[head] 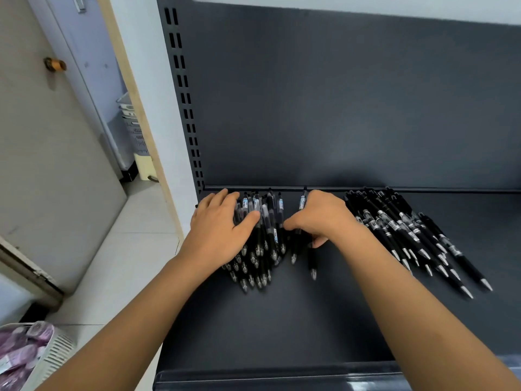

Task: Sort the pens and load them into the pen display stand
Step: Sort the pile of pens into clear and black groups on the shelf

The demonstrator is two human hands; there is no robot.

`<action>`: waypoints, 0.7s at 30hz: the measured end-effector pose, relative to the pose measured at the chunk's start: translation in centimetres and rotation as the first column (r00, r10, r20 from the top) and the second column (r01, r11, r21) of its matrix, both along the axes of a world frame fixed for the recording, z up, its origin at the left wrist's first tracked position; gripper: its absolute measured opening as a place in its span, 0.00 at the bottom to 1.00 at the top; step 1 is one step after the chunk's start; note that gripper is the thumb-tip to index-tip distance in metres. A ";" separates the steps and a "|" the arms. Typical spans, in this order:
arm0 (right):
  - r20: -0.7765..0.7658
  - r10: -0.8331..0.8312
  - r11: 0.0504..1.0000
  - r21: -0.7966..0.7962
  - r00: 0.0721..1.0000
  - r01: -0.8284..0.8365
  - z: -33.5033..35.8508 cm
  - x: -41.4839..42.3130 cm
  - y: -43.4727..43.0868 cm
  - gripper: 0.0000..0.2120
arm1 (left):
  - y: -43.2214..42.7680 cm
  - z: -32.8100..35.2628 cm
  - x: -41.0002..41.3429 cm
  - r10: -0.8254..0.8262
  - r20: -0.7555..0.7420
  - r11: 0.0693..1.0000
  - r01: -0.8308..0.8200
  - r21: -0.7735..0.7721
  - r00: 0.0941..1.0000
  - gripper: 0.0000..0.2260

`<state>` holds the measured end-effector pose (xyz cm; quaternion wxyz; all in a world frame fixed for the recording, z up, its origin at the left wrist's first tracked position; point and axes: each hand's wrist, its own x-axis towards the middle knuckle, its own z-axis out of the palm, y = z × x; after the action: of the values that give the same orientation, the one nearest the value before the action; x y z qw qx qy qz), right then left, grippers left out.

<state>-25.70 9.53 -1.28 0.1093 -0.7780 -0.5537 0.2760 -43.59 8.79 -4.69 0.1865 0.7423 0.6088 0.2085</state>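
head cam | faces forward-down | close over shelf [324, 320]

Two hands work here, the left hand [217, 230] and the right hand [318, 218], over one dark shelf [282, 320]. There are two heaps of pens, a left heap [262, 249] and a right heap [408, 235], each too crowded to count exactly. Two loose pens [312, 266] lie between the heaps, and one white basket [53, 354] stands at the lower left
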 end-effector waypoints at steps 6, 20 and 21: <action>0.044 0.054 0.998 -0.014 0.998 -0.053 -0.5 -0.8 0.0 0.08 | 0.0 -1.1 1.4 0.000 0.024 0.999 0.001 -0.047 1.000 0.30; -0.390 -0.043 0.998 0.028 0.920 0.059 -1.7 2.9 0.1 0.07 | -0.4 -1.3 1.1 0.019 0.368 0.994 -0.057 0.094 0.930 0.31; -0.465 -0.069 0.996 0.010 0.882 0.083 -1.8 3.2 -0.1 0.06 | -0.4 -1.4 0.9 0.070 0.369 0.990 -0.110 0.089 0.927 0.32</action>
<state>-22.48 9.48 -3.10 0.2609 -0.7088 -0.4844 0.4415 -42.67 8.40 -6.05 0.2460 0.6710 0.5848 0.3837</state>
